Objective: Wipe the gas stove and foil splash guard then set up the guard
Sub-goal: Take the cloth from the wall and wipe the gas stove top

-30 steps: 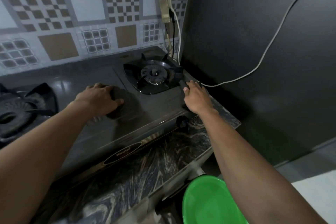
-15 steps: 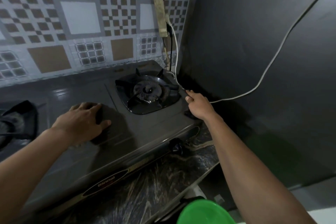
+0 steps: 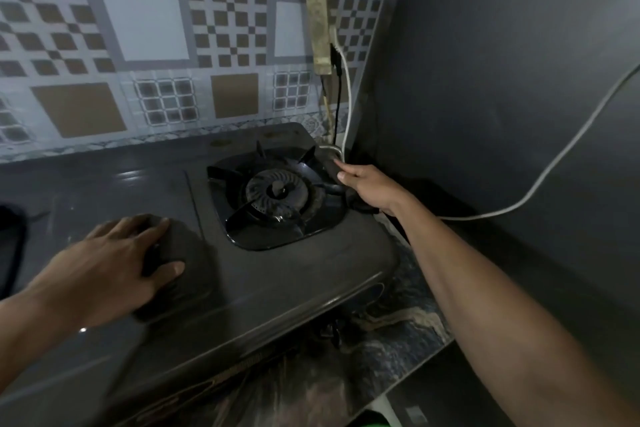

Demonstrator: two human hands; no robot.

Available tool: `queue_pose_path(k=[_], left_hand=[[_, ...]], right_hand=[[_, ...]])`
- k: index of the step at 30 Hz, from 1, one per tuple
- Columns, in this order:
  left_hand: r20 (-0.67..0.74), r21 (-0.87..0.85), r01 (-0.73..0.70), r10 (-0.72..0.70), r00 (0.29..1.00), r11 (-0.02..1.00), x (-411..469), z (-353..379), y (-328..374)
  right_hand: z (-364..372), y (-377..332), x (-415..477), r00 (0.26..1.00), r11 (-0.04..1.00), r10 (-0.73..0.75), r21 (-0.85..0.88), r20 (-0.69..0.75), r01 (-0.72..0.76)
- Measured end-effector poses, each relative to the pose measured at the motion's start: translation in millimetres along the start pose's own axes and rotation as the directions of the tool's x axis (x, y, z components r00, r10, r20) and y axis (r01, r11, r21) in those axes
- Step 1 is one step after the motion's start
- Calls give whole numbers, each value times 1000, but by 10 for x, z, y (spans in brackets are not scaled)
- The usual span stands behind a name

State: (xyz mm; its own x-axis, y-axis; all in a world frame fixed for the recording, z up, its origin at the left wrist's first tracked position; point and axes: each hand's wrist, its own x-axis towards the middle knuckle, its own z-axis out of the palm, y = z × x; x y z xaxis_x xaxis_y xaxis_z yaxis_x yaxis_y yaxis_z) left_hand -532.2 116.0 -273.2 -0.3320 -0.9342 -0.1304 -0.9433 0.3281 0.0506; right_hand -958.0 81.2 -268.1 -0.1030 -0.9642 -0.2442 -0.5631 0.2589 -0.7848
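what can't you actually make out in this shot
All head view.
Right hand: its own back hides the fingers, so its grip on the dark rag is unclear.
Left burner: cut off by the left edge.
Green basin: cut off by the bottom edge.
Stove: front panel lettering blurred, unreadable.
Foil guard: nowhere in frame.

Right hand (image 3: pixel 372 189) slides its dark cloth (image 3: pixel 330 166) along the stove's (image 3: pixel 277 288) right edge, from beside the burner's (image 3: pixel 277 189) front corner back to the rear corner by the metal pipe (image 3: pixel 330 148). Green basin (image 3: pixel 376 421) drops almost out of view.
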Motion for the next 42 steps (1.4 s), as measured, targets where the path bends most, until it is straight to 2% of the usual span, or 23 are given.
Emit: queue_pose_path(k=[10,13,16,20,27,30,36,40,42], left_hand=[[14,22,0,0,1000,1000,-81,-248,102],[-26,24,3,-2,1000,1000,17,-359,77],[-1,-21,62,-62,998,998,154,-405,11],[96,-40,110,-105,990,993,269,-396,-45],[114,-61,124,-117,987,990,257,-392,-54],[134,-67,126,-117,984,990,262,-413,-53],[160,-91,126,-110,981,988,250,-477,-81],[110,-85,86,-76,991,993,272,-561,-177],[110,-57,104,-97,989,993,269,-555,-228]], right_hand=[[-24,-320,850,998,991,-33,-129,61,40],[-12,-481,1020,998,984,-20,-178,56,30],[-10,-610,1194,997,967,22,-254,74,-3],[11,-812,1427,993,885,63,-465,99,-10],[148,-1186,1511,980,691,148,-723,135,-5],[316,-1344,1521,981,638,151,-770,121,-3],[787,-1693,1474,979,597,85,-796,187,101],[872,-1826,1514,976,601,59,-789,208,131],[832,-1823,1508,979,564,68,-816,194,123]])
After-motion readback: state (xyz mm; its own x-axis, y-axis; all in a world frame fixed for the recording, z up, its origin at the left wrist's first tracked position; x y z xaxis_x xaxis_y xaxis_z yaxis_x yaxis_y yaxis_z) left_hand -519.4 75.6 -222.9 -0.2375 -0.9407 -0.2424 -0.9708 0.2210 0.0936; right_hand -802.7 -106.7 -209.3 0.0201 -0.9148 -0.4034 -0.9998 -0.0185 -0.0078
